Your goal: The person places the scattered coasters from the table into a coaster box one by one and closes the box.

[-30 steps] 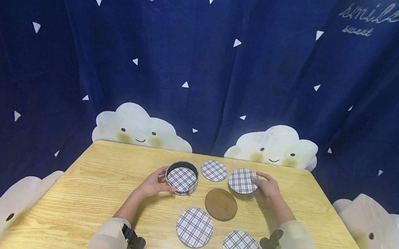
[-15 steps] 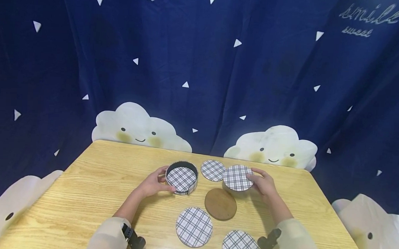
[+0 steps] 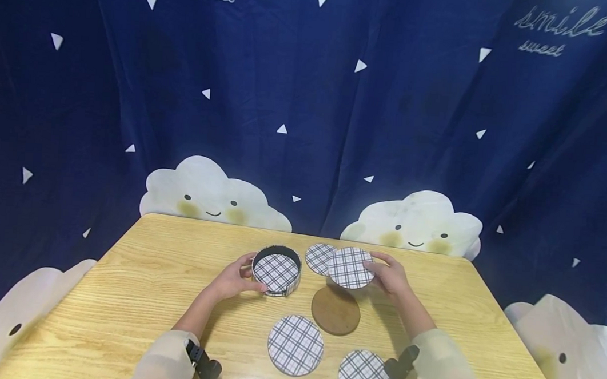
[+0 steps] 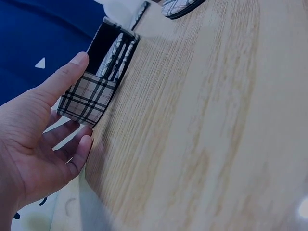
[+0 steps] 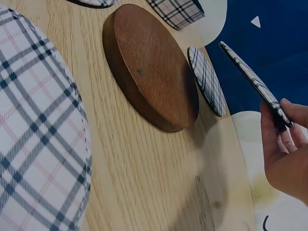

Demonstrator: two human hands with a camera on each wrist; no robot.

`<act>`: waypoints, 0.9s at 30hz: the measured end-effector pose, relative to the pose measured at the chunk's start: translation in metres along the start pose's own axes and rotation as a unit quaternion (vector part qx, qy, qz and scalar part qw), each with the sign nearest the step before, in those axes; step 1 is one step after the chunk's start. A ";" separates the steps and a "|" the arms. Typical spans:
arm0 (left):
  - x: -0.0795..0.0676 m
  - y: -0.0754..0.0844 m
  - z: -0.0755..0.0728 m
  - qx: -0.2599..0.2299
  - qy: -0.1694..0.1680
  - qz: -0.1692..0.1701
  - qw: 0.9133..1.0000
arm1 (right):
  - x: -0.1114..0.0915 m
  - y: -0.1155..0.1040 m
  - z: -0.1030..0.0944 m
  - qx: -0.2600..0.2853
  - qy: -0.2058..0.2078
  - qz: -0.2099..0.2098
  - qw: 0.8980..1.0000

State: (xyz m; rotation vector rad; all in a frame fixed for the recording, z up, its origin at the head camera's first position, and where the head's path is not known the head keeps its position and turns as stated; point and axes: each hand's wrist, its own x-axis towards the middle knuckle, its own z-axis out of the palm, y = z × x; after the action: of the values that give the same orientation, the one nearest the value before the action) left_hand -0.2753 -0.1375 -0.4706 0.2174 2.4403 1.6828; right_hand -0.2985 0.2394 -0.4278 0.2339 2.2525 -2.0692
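Observation:
My left hand [image 3: 234, 280] steadies a round plaid coaster holder [image 3: 294, 286], thumb at the front of its rim and fingers round its left side. Inside the holder lie plaid coasters; in the left wrist view several layers show through a gap in the plaid wall [image 4: 89, 100]. Between thumb and fingers, my right hand [image 3: 393, 276] pinches the edge of a round plaid coaster [image 3: 351, 267]. This coaster is raised above the table, tilted, and overlaps another plaid coaster [image 3: 316, 258] in the head view. The right wrist view shows it edge-on, with a dark underside.
A thick brown wooden disc [image 3: 335, 312] lies in the middle of the wood-grain table [image 3: 176, 263]. Nearer the front lie two more plaid coasters, a left one [image 3: 295, 346] and a right one [image 3: 368, 377]. A dark blue curtain [image 3: 288, 97] hangs behind the table.
My right hand has carried the pinched coaster left and slightly up, from the right of the back coaster to overlapping it in the head view. The left hand and holder have stayed put.

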 end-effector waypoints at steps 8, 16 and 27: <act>-0.001 0.000 -0.001 0.000 -0.001 0.002 1.000 | 0.002 -0.001 0.010 0.013 -0.010 -0.017 1.000; 0.000 0.000 0.000 -0.001 -0.001 0.002 1.000 | 0.003 -0.002 0.022 0.026 -0.019 -0.025 0.999; -0.001 -0.001 -0.001 -0.014 -0.007 0.003 1.000 | 0.002 -0.005 0.044 0.025 -0.028 -0.036 0.999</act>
State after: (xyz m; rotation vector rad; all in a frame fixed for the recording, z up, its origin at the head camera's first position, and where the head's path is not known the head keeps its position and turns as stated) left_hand -0.2750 -0.1393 -0.4713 0.2333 2.4064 1.7110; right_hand -0.3036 0.1950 -0.4269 0.0985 2.2102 -2.1403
